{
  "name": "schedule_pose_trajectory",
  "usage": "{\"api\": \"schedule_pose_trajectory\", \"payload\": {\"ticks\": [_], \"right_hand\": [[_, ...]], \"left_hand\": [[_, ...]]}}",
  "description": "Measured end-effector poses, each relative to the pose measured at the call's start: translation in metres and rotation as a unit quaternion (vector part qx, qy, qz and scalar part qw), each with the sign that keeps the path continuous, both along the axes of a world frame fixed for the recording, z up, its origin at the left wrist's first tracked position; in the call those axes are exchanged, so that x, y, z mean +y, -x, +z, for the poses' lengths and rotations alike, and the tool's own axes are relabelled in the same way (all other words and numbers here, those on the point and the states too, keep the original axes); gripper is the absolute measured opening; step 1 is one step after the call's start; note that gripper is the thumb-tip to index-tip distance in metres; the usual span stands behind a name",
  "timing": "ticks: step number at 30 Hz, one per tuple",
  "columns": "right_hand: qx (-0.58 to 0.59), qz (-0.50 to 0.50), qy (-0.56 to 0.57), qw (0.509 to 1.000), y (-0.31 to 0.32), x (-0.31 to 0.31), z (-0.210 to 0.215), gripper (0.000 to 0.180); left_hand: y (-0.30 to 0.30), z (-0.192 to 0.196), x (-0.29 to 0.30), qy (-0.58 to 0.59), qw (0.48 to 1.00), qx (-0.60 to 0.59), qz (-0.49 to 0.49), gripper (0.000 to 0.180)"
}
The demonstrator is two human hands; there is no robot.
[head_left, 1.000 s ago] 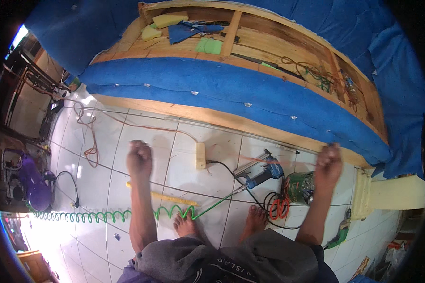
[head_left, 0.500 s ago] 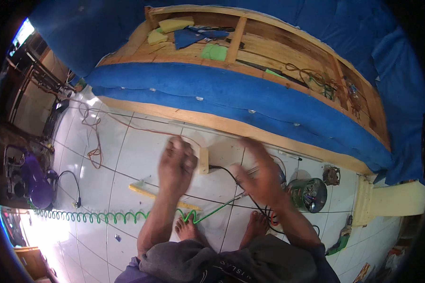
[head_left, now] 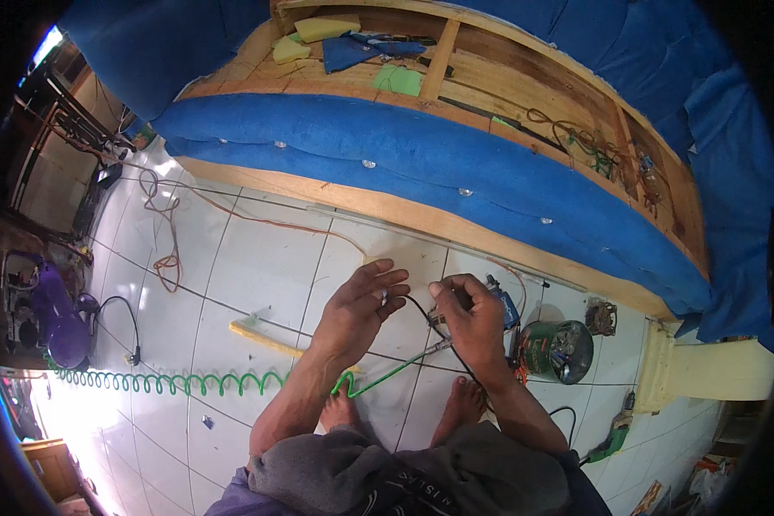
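My left hand (head_left: 359,311) is held above the tiled floor with its fingers spread and slightly bent. A small shiny whitish spot shows at those fingers; whether it is a ring or a loose piece I cannot tell. Just to the right, my right hand (head_left: 470,322) is closed, thumb against bent fingers; anything pinched there is hidden. Ahead of both runs the blue upholstered front (head_left: 318,138) of a wooden frame, studded with shiny buttons. Beyond my right hand lies a blue tool (head_left: 509,311), partly covered. A green coiled hose (head_left: 396,371) passes below my hands.
A green round container (head_left: 537,351) of small items stands at the right, near a green power tool (head_left: 613,440). Yellow foam strip (head_left: 262,338) and an orange cord (head_left: 275,225) lie on the floor. Foam, cloth scraps and wires fill the open wooden frame (head_left: 439,64).
Both hands have come down slightly and nearer each other. My right hand's fingers, stretched before, are now bent against the thumb. The left hand has turned, its fingers now pointing right.
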State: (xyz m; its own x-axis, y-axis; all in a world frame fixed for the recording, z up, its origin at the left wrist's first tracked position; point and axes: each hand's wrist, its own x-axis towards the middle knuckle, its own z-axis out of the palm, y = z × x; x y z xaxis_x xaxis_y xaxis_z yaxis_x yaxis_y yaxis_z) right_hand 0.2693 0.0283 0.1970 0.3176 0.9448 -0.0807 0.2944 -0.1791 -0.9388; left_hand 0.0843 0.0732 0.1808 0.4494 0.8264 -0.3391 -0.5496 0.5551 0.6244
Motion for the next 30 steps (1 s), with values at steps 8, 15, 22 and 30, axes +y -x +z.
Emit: {"api": "schedule_pose_trajectory", "payload": {"ticks": [8,15,22,30], "right_hand": [[-0.043,0.006,-0.030,0.999,0.012,-0.006,0.016,0.020],[-0.051,0.053,-0.075,0.994,0.022,-0.009,0.011,0.015],[-0.075,0.058,-0.073,0.993,0.024,-0.007,0.011,0.015],[-0.076,0.059,-0.105,0.990,0.025,-0.002,0.006,0.017]], "left_hand": [[0.001,0.001,-0.002,-0.057,0.997,0.057,-0.022,0.034],[0.008,-0.006,0.002,0.004,0.999,0.011,-0.032,0.039],[0.008,-0.008,0.006,-0.031,0.999,0.020,0.025,0.035],[0.007,-0.011,0.005,-0.009,0.999,0.011,0.038,0.033]]}}
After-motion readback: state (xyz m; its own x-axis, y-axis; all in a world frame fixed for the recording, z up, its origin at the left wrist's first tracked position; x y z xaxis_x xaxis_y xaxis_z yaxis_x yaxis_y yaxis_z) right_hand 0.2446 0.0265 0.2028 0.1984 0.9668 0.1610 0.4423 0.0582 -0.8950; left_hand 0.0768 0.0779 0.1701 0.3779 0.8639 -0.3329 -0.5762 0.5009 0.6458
